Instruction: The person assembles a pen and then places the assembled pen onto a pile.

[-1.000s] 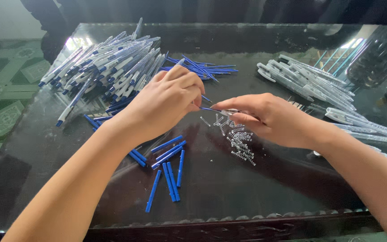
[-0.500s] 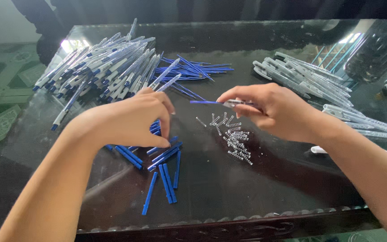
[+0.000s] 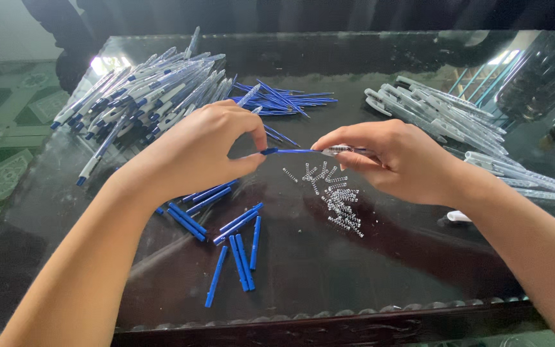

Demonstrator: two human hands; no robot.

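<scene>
We pinch a thin blue refill (image 3: 293, 151) between our left hand (image 3: 203, 151) and right hand (image 3: 393, 160). Both hover just above the small springs (image 3: 336, 196), with loose blue caps (image 3: 236, 241) left of the springs.

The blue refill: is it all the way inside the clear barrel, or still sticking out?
Sticking out. Most of the blue refill shows bare between the left hand, pinching its end, and the clear barrel gripped by the right hand.

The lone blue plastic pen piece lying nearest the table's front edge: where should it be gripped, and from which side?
Pinch the lone blue plastic pen piece at mid-length, from straight above, fingers across its narrow width. It lies flat on the dark glass table, slanted, its lower half clear of the neighbouring blue pieces.
</scene>
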